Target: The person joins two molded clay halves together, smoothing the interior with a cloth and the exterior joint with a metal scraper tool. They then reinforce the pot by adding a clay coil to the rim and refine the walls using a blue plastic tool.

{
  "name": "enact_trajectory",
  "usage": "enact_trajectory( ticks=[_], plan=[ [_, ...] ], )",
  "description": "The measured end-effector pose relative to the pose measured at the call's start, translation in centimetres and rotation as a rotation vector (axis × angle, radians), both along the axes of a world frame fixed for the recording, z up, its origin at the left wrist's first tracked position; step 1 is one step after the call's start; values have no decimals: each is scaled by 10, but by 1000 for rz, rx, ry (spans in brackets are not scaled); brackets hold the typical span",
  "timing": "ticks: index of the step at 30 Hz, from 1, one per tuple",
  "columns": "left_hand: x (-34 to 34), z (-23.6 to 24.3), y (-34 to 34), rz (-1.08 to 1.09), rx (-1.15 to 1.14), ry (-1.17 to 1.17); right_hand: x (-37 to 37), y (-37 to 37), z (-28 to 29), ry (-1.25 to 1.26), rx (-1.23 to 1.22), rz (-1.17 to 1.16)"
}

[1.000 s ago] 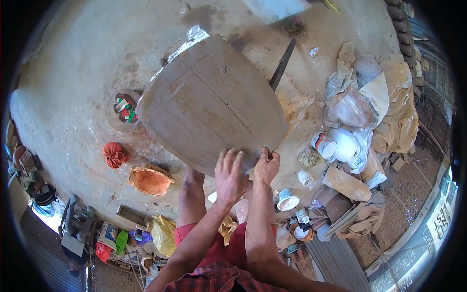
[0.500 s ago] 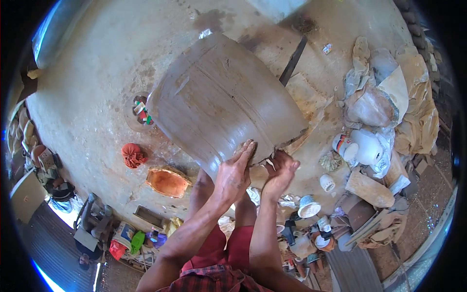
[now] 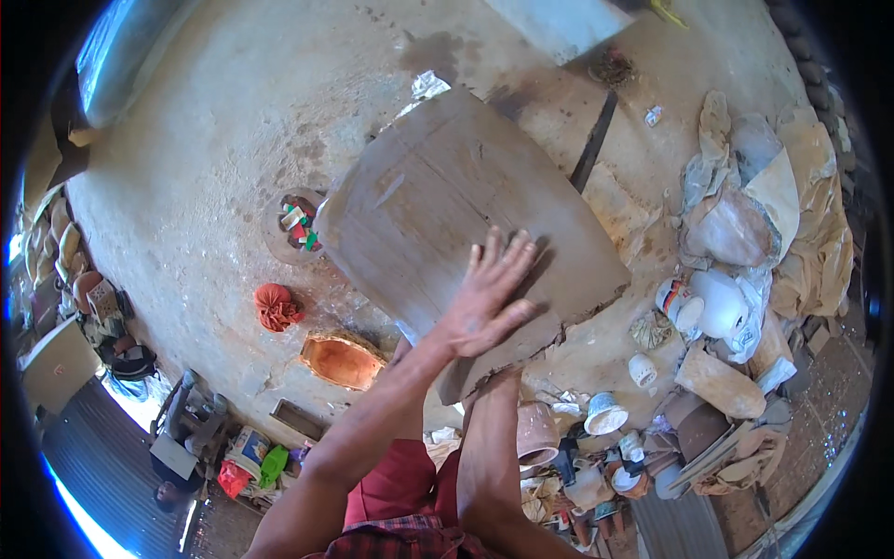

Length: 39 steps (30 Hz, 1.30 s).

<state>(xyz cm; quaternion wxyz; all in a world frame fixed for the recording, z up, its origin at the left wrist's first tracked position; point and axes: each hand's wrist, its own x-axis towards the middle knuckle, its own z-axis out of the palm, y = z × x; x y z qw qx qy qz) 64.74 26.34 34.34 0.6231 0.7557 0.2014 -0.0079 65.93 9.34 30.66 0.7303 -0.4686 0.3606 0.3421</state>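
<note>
A broad grey, smooth slab, apparently of wet clay [image 3: 400, 214], fills the middle of the view, scored with lines and ragged along its near right edge. My left hand [image 3: 489, 293] lies on its upper surface, fingers spread, holding nothing. My right forearm [image 3: 489, 438] rises to the slab's near edge, where that hand is hidden underneath; I cannot make out its fingers or grip. My legs show below the slab.
An orange-lined hollow mould [image 3: 340, 359], red cloth bundle [image 3: 277, 307] and round container of scraps [image 3: 279, 238] lie left. Crumpled sheets [image 3: 805, 233], several pots [image 3: 605, 415] and white containers [image 3: 722, 303] crowd the right. A person [image 3: 168, 494] is at lower left.
My left hand has slid up and right onto the slab and spread its fingers. My right hand has passed beneath the near edge, out of sight. The whole view has shifted.
</note>
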Motion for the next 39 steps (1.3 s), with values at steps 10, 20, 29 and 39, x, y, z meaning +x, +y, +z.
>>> enact_trajectory(
  ticks=[10, 20, 29, 39],
  plan=[
    [-19, 92, 3, -18, 113, -62, -11, -47, 60, -85, 18, 172],
    [-102, 248, -105, 314, -235, -370, -12, -120, 164, -272, 194, 519],
    [-202, 232, -264, 810, -498, -368, -101, -183, 200, -207, 325, 889],
    [-316, 82, -291, 1293, -211, -245, -226, -125, 133, -150, 323, 1461]
  ],
)
